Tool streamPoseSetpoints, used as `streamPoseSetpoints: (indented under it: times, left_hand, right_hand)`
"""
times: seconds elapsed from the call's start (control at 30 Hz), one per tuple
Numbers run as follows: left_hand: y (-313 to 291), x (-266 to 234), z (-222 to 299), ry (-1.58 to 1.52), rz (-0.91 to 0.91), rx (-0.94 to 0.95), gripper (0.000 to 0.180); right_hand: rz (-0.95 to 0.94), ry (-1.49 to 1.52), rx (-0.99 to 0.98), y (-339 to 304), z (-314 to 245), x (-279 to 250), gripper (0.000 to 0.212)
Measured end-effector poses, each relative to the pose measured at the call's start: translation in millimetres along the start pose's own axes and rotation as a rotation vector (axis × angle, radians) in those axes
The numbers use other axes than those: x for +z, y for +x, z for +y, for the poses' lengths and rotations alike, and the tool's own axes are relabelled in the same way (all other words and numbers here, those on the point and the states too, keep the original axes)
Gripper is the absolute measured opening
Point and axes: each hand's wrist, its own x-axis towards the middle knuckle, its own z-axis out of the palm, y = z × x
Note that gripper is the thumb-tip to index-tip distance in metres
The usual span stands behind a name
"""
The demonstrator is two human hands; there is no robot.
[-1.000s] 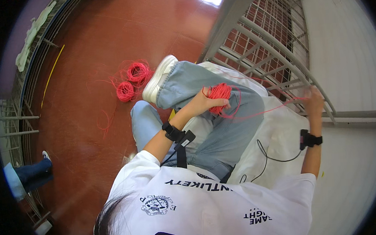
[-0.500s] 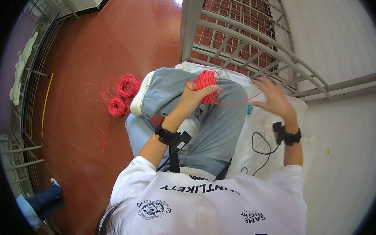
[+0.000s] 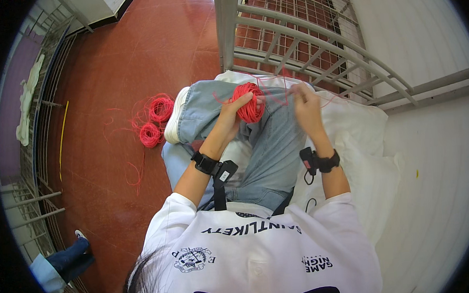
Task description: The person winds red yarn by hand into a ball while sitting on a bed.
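Observation:
Above my raised knee, my left hand (image 3: 238,108) is closed around a wound ball of red cord (image 3: 249,109), thumb lying over its near side. To the right, my right hand (image 3: 308,111) is held up with its fingertips pinched together on a thin red strand (image 3: 287,90). Slack loops of that strand hang between the two hands, and some trail past the right hand toward the bed rail. Both wrists wear black straps with small boxes.
Two red cord coils (image 3: 160,109) and loose strands lie on the red floor (image 3: 119,174) left of my white shoe (image 3: 176,120). White bedding (image 3: 360,118) and a grey metal bed rail (image 3: 313,36) are at right. Another person's leg (image 3: 70,258) shows at lower left.
My right hand has drawn in leftward toward the ball, its spread fingers closing together. The ball has turned in my left hand and shifted slightly left. The view has shifted a little.

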Motion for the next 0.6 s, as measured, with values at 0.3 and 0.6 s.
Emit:
streamPoseSetpoints:
  times: [0.3, 0.6]
  left_hand:
    - [-2, -3, 3, 0.018, 0.06, 0.024, 0.028]
    - [-15, -5, 14, 0.157, 0.039, 0.066, 0.027]
  right_hand:
    - [0.233, -0.287, -0.087, 20, 1, -23, 0.026]
    - [0.061, -0.154, -0.111, 8, -33, 32, 0.039]
